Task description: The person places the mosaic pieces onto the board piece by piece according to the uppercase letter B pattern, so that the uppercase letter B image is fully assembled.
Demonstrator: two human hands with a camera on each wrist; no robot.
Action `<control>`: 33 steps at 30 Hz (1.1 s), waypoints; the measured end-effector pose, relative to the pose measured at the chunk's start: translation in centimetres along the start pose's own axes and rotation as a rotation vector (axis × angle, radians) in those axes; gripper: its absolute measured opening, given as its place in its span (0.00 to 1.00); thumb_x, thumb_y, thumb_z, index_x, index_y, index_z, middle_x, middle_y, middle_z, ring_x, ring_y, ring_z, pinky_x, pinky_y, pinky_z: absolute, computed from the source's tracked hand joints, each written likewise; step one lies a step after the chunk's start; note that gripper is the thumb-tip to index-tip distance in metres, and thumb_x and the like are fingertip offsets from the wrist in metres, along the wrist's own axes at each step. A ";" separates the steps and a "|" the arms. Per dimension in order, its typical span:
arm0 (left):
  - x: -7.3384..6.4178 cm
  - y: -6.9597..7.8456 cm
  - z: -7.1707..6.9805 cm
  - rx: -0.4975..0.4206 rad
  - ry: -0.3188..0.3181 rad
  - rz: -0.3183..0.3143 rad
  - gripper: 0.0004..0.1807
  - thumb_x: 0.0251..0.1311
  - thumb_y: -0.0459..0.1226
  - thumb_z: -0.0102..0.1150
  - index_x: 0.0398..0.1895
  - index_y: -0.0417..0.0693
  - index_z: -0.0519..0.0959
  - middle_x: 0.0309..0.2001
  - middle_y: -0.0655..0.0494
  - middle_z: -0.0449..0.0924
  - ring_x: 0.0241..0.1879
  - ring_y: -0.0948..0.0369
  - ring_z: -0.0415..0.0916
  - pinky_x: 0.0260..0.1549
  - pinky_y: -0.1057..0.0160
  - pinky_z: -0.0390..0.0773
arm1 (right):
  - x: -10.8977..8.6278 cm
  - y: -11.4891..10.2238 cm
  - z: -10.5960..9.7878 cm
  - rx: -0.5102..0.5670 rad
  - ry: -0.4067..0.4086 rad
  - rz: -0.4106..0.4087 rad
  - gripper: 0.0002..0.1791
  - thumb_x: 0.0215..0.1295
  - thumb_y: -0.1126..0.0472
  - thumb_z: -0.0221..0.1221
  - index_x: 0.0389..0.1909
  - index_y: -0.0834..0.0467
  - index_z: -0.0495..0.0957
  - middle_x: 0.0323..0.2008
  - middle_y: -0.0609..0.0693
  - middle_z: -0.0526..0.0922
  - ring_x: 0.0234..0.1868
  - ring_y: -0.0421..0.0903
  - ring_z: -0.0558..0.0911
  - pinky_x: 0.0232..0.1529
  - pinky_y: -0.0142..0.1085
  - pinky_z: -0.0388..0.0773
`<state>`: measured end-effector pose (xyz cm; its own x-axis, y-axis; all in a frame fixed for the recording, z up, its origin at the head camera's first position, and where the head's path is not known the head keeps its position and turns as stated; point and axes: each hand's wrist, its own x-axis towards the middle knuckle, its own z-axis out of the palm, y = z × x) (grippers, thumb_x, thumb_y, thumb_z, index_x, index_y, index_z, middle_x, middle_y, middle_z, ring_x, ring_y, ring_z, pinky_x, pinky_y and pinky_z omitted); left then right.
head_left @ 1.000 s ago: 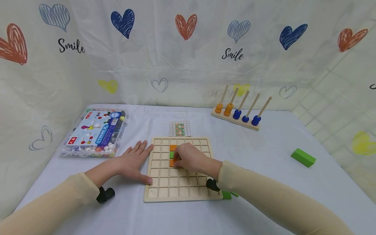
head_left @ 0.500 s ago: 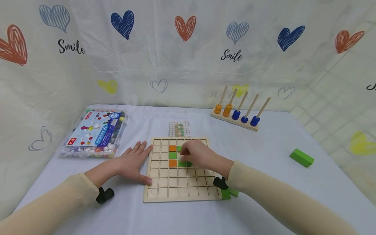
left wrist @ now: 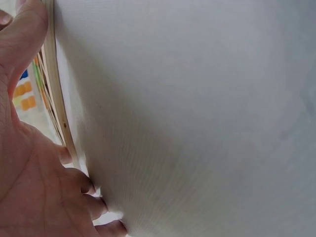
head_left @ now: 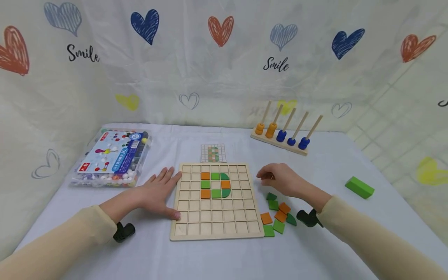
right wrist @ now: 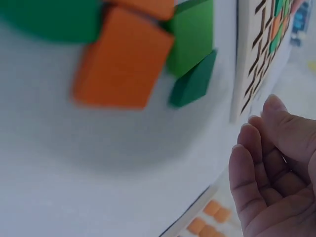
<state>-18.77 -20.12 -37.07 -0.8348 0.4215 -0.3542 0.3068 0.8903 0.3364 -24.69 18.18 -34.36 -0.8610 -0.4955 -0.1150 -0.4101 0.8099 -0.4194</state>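
Note:
My left hand (head_left: 154,196) lies spread at the left edge of the wooden grid board (head_left: 224,225), its thumb on the rim. On the board, orange square tiles (head_left: 205,193), light green square tiles (head_left: 216,193) and dark green rounded tiles (head_left: 226,193) form a ring around one bare cell. My right hand (head_left: 280,179) hovers right of the board with fingers loosely bent. In the right wrist view no tile shows between thumb and fingertips. Loose orange tiles (head_left: 266,218) and green tiles (head_left: 279,226) lie below that hand, beside the board.
Behind the board lies a small printed pattern card (head_left: 213,153). A clear plastic box (head_left: 112,157) of coloured pieces sits at the back left. At the back right stands a bead rack (head_left: 280,142) with upright pegs. A green block (head_left: 359,187) lies far right.
My right hand has moved from over the tiles on the board to the right, past its edge, uncovering the ring and the loose tiles. The left hand has stayed in place.

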 end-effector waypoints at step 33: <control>0.1 -0.2 -0.1 0.007 -0.009 0.002 0.72 0.50 0.70 0.67 0.82 0.37 0.41 0.82 0.30 0.31 0.80 0.32 0.29 0.74 0.27 0.39 | -4.7 2.1 1.6 0.014 -0.093 0.038 0.14 0.55 0.54 0.76 0.38 0.56 0.86 0.32 0.44 0.79 0.35 0.41 0.74 0.33 0.29 0.76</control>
<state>-18.96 -20.29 -37.14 -0.8303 0.4245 -0.3611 0.3114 0.8907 0.3311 -21.01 21.76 -36.18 -0.8437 -0.4923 -0.2140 -0.3731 0.8244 -0.4257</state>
